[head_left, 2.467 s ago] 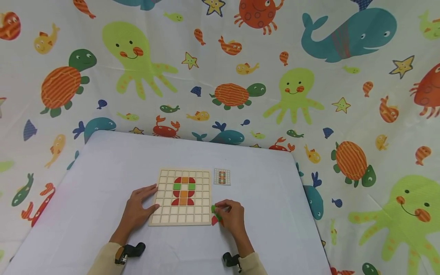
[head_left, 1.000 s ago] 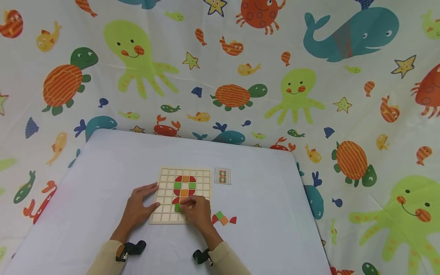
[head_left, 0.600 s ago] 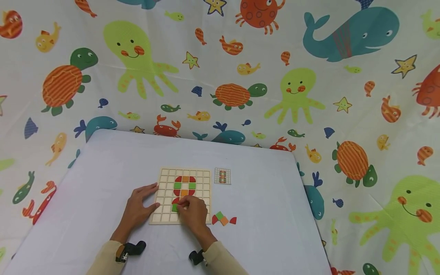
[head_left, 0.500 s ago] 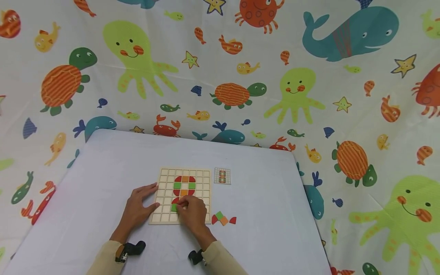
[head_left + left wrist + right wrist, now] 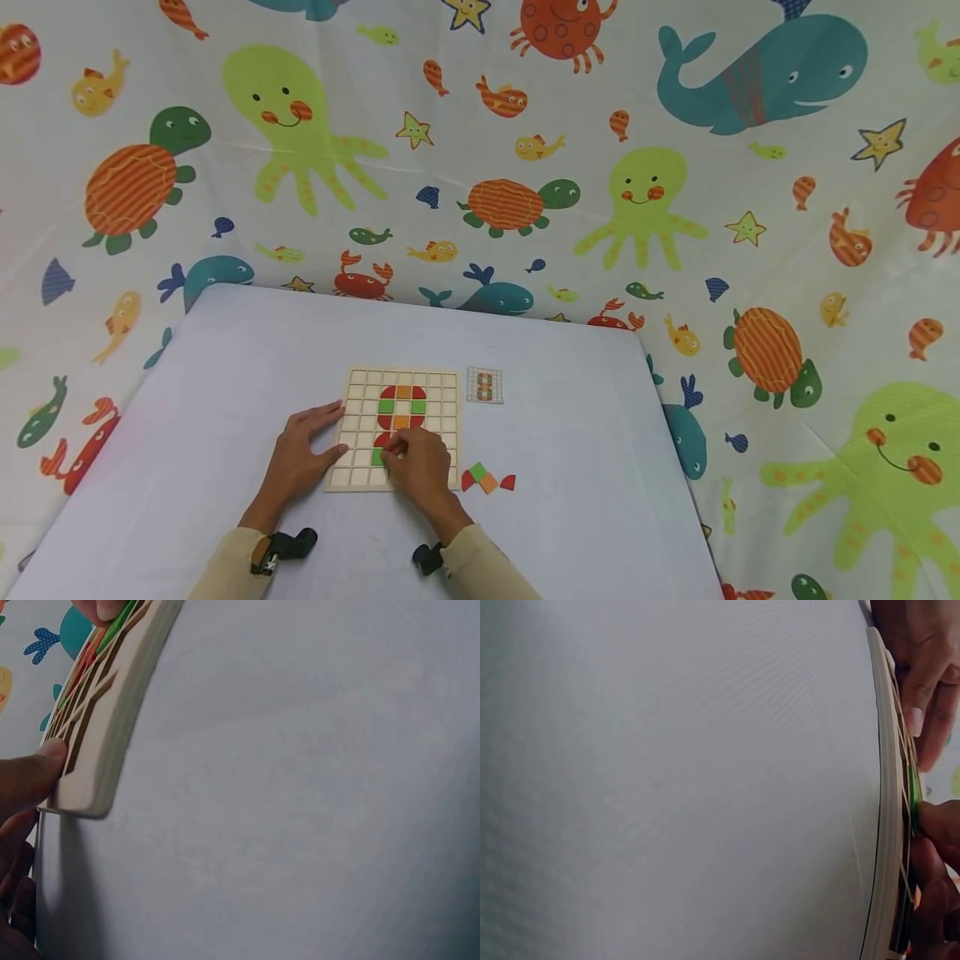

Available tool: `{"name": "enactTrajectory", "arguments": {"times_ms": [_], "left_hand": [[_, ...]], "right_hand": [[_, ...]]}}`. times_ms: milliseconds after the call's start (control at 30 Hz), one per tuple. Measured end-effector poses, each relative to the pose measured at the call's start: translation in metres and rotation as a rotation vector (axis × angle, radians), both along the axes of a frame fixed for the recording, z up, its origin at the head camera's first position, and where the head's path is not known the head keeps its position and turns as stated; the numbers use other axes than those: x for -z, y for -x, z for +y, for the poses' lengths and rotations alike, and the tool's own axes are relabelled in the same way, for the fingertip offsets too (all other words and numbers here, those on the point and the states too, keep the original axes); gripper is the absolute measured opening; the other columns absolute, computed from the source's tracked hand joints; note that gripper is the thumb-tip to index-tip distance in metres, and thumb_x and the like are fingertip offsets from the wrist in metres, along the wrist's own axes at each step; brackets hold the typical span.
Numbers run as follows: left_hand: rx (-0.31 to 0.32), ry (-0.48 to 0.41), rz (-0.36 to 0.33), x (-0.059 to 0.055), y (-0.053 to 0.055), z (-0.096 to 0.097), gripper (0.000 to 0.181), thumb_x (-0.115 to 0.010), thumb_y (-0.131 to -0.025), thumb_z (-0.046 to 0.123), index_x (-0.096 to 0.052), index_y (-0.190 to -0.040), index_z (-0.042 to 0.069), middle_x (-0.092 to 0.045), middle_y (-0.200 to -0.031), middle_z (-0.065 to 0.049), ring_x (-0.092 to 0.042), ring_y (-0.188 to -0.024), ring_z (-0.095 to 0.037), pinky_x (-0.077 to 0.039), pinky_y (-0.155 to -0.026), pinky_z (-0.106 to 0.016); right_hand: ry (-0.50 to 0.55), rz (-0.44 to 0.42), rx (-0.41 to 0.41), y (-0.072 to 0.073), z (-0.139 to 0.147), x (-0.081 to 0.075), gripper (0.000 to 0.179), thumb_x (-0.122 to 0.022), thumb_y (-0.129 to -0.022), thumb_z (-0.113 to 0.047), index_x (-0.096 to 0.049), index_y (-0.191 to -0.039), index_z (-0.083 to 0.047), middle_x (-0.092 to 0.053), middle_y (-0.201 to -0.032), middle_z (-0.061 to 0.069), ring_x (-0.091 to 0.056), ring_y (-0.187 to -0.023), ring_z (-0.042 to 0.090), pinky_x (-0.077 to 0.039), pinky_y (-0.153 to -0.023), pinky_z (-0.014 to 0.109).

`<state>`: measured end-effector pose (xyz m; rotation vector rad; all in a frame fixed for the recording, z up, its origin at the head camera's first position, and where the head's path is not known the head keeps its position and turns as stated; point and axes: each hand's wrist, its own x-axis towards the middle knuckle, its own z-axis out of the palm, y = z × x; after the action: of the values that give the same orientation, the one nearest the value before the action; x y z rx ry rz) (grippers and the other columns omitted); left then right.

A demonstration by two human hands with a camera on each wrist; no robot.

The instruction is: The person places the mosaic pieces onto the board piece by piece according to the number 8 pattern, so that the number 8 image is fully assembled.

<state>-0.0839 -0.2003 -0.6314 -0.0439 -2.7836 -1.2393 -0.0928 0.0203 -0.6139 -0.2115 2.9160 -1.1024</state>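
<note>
head view: sea-creature curtain (image 5: 450, 158) across the far side, white-covered table (image 5: 585, 400) on the near side. wooden grid board (image 5: 439, 408) at the table's near half, inlaid tiles (image 5: 402, 422) in red, orange and green around its middle. left hand (image 5: 300, 450) at the board's left edge, fingers spread, thumb resting on it. right hand (image 5: 423, 467) over the near part, thumb and fingertip narrowed on a tile. pattern card (image 5: 484, 386) just right of the board's far half. green square tile (image 5: 378, 457) in that pinch, on the board, just near of a red quarter-round tile (image 5: 382, 438). loose tiles (image 5: 488, 482) near right, off the board.
</note>
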Motion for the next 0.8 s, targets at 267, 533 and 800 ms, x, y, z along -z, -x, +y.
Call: {"name": "enactTrajectory", "arguments": {"times_ms": [267, 533, 800], "left_hand": [[-0.005, -0.001, 0.002, 0.001, 0.0, 0.001, 0.064, -0.085, -0.088, 0.013, -0.062, -0.147, 0.003, -0.057, -0.157, -0.019, -0.043, -0.143, -0.043, -0.037, -0.116, -0.073], [-0.012, -0.004, 0.0, 0.001, -0.001, 0.002, 0.064, -0.085, -0.088, 0.012, -0.061, -0.148, 0.003, -0.056, -0.158, -0.018, -0.043, -0.144, -0.043, -0.036, -0.116, -0.072], [-0.011, -0.002, -0.005, 0.0, -0.001, 0.002, 0.065, -0.085, -0.088, 0.013, -0.061, -0.148, 0.003, -0.056, -0.157, -0.019, -0.043, -0.144, -0.043, -0.036, -0.116, -0.072]], "right_hand": [[0.054, -0.015, -0.002, -0.002, 0.005, 0.0, 0.008, -0.088, -0.089, -0.033, -0.081, -0.088, -0.028, -0.071, -0.079, -0.02, -0.056, -0.08, -0.005, -0.044, -0.072, 0.02], [0.224, 0.029, 0.041, -0.006, 0.03, -0.005, 0.012, -0.089, -0.087, -0.024, -0.082, -0.096, -0.022, -0.077, -0.085, -0.012, -0.058, -0.075, -0.003, -0.046, -0.065, 0.016], [0.288, -0.002, 0.129, -0.01, 0.072, -0.01, 0.011, -0.088, -0.088, -0.022, -0.082, -0.097, -0.023, -0.075, -0.08, -0.009, -0.052, -0.068, 0.002, -0.044, -0.061, 0.017]]}}
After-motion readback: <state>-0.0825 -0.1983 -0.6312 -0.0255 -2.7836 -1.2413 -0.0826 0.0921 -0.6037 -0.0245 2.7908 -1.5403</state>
